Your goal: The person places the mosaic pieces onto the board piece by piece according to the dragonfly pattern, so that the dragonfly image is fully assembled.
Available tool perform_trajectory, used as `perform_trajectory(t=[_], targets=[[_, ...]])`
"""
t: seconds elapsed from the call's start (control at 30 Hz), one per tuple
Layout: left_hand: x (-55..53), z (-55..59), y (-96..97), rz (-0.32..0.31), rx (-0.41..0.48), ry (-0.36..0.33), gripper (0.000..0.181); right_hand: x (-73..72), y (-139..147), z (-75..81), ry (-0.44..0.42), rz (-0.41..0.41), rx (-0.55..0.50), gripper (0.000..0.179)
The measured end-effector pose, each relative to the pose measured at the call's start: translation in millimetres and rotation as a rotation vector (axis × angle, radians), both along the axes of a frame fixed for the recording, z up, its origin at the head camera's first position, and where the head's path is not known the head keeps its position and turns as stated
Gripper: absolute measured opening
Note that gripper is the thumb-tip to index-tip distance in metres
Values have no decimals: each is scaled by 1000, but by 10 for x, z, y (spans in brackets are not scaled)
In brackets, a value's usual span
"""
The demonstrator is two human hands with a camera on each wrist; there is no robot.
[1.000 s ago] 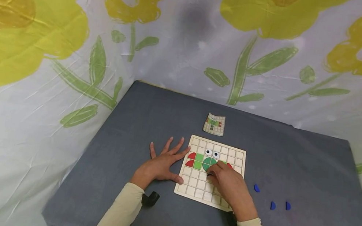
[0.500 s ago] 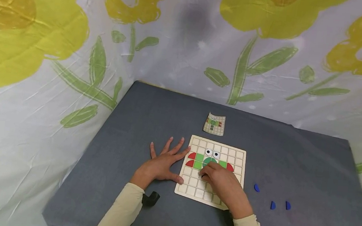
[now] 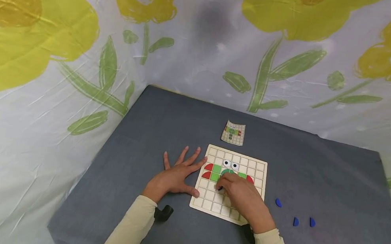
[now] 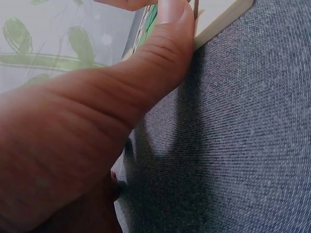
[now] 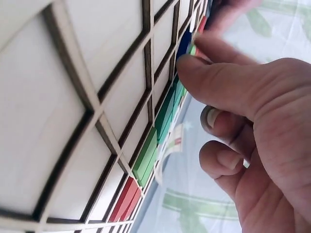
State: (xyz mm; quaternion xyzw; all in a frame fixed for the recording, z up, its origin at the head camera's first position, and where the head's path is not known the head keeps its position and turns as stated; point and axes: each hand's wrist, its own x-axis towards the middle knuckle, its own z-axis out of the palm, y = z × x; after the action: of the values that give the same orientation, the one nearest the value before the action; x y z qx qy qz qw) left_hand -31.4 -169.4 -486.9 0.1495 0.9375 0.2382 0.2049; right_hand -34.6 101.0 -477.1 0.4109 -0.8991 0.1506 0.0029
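Observation:
A wooden grid board point(image 3: 213, 207) lies on the dark table, bearing red, light green and dark green pieces and two eye pieces point(image 3: 230, 164). With fingers spread, my left hand point(image 3: 174, 178) rests at the board's left edge; in the left wrist view its thumb point(image 4: 163, 48) lies against the board's side. My right hand point(image 3: 245, 195) is over the middle of the board, just below the dark green pieces point(image 5: 167, 114), which it partly covers. Between its thumb and index finger it pinches a small blue piece point(image 5: 183, 44), right at the grid squares.
Several blue half-round pieces lie right of the board, one of them a blue half-circle point(image 3: 278, 202) near its edge. A picture card point(image 3: 233, 133) with a matching grid design lies behind the board. A flower-printed cloth point(image 3: 195, 58) hangs around the table point(image 3: 167, 115).
My right hand has shifted a little left across the board, off the dark green pieces' right side, with the blue piece pinched. The left hand keeps its place.

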Motion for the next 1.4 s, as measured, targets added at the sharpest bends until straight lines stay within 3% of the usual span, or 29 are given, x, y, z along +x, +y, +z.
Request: perform_trajectory(t=[0.27,0.57,0.83,1.07,1.4], targets=[[-16,-6,8,-4,1,-6,119,-2,-11,20,-22,-42,2,22],[-46,45,16,-12,-13,4,120,-39,14,66,-40,-9,12,28],[-20,12,13,-1,-1,-5,120,-31,48,65,-6,11,19,40],[-6,-7,2,2,3,-12,121,-23,52,79,-99,21,-1,20],[-8,-6,-14,1,9,-12,121,-11,38,60,-25,24,11,18]])
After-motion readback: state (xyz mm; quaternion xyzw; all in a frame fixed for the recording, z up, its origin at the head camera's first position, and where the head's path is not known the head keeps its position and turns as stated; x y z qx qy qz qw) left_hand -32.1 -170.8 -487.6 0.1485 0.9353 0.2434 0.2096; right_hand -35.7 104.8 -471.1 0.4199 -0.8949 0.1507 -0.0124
